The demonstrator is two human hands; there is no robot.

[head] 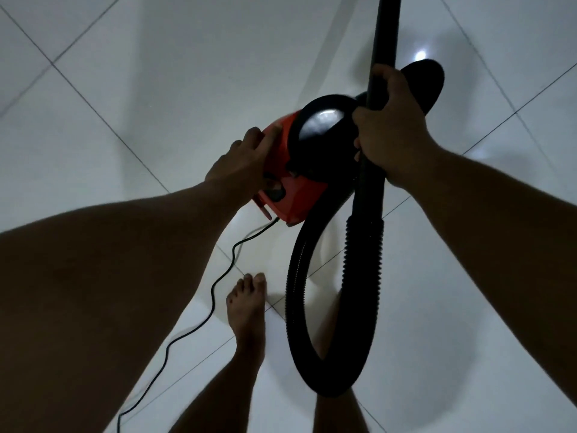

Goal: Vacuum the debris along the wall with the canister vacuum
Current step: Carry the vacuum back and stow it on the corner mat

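Observation:
A red and black canister vacuum (pixel 299 189) sits on the white tiled floor in front of me. My left hand (pixel 240 160) rests on its red left side, fingers spread over the body near the switch. My right hand (pixel 390 129) is closed around the black rigid wand (pixel 382 42), which rises out of the top of the frame. Below that hand the ribbed black hose (pixel 362 276) hangs in a loop down to knee height and back up to the canister. No debris or wall shows in this view.
A thin black power cord (pixel 215 295) snakes from the canister's rear across the tiles to the bottom left. My bare left foot (pixel 246 310) stands right beside the cord and the hose loop. A dark oval object (pixel 424 82) lies behind the canister.

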